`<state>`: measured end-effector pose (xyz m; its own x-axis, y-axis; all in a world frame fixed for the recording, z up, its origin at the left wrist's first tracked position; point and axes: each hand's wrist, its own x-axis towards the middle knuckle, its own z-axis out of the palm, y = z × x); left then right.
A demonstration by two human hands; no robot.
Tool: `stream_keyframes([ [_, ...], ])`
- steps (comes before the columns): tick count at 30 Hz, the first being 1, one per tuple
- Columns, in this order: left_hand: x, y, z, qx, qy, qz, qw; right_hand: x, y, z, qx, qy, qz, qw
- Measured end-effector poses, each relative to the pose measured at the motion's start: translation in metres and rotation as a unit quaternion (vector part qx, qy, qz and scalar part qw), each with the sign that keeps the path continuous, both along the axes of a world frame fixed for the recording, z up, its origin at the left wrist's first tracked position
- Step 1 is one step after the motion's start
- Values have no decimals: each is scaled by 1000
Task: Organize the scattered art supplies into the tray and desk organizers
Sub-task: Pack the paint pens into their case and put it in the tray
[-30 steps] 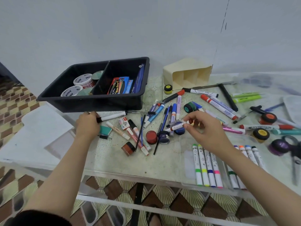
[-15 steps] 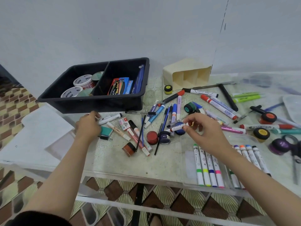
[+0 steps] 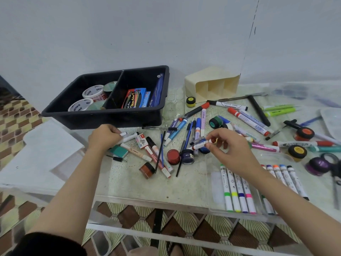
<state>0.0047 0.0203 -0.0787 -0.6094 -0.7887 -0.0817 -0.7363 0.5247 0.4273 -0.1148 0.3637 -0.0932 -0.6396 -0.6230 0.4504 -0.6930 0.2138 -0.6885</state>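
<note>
My right hand (image 3: 231,150) pinches a white marker with a red cap (image 3: 202,145) just above the pile of pens and markers (image 3: 186,130) at the table's middle. My left hand (image 3: 103,137) grips the end of a white marker (image 3: 129,137) lying in front of the black tray (image 3: 110,117). The tray holds tape rolls (image 3: 92,93) on its left side and a coloured pencil box (image 3: 134,97) on its right. A cream desk organizer (image 3: 212,85) lies on its side behind the pile.
A clear case of coloured markers (image 3: 238,191) lies near the front edge under my right arm. Small paint pots (image 3: 173,156), scissors (image 3: 334,169), green highlighters (image 3: 276,110) and more markers spread to the right. White paper sheets (image 3: 36,154) lie at the left.
My right hand has lifted the red-capped marker slightly out of the pile. My left hand has shifted a little right along the white marker and closed on its end.
</note>
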Motion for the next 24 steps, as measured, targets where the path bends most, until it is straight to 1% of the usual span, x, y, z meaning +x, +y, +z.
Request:
stream_keyframes([
  [4,-7,-2,2,-19,-15,9,1000,1,0,0,-2,-4,-3,1000],
  [9,-11,-2,5,-68,-53,-24,996,0,3,-2,-18,-33,-23,999],
  [14,-14,-4,11,-55,-85,-32,994,1,8,-4,-57,-50,-43,996],
  [16,-13,-3,11,-68,-89,-40,993,1,10,-4,-73,-67,-45,994],
  [18,-11,2,9,-111,-68,-57,990,3,13,-5,-87,-91,-48,991],
  [19,-10,5,8,-131,-40,-64,989,4,14,-6,-93,-99,-51,989],
  [21,-8,12,6,-151,23,-88,984,5,18,-6,-103,-112,-56,987],
  [24,-9,24,11,-172,56,-156,971,6,25,-4,-121,-143,-61,981],
])
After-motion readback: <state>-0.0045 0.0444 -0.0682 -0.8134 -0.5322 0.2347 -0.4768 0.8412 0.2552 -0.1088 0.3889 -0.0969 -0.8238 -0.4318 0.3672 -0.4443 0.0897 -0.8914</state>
